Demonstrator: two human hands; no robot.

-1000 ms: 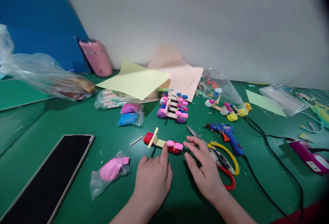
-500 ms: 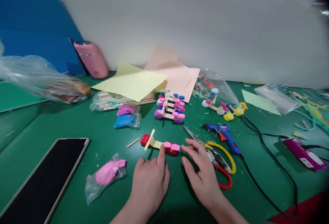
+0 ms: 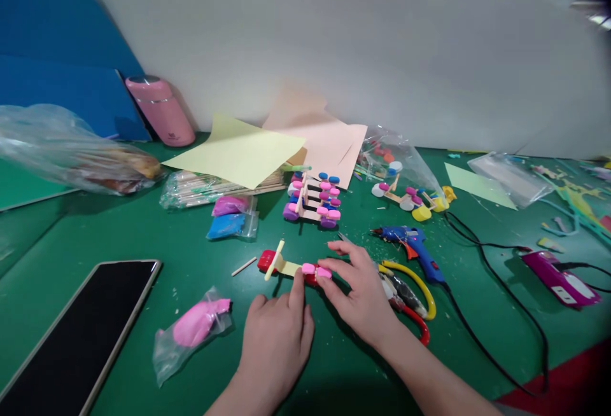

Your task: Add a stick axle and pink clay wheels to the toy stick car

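Observation:
A small model scooter [image 3: 289, 268] lies in front of me, with a pale yellow stick body and crossbar, red clay wheels and two pink clay pieces on its right end. My left hand [image 3: 277, 333] has its index finger stretched against the body beside the pink pieces, its other fingers curled. My right hand [image 3: 356, 289] has thumb and index finger at the right pink piece [image 3: 324, 273], closed around its edge. Its other fingers are raised. A short loose stick [image 3: 244, 266] lies left of the red wheel.
Scissors [image 3: 409, 266] and a blue glue gun [image 3: 413, 244] with a black cable lie to the right. Finished models [image 3: 315, 200] stand behind. A phone [image 3: 81, 339] and bagged pink clay [image 3: 195, 324] are at left; a pink bottle [image 3: 165, 110] stands behind.
My right hand has moved left from beside the model onto the right pink piece, its thumb and index finger coming together there. My left hand keeps its finger on the body.

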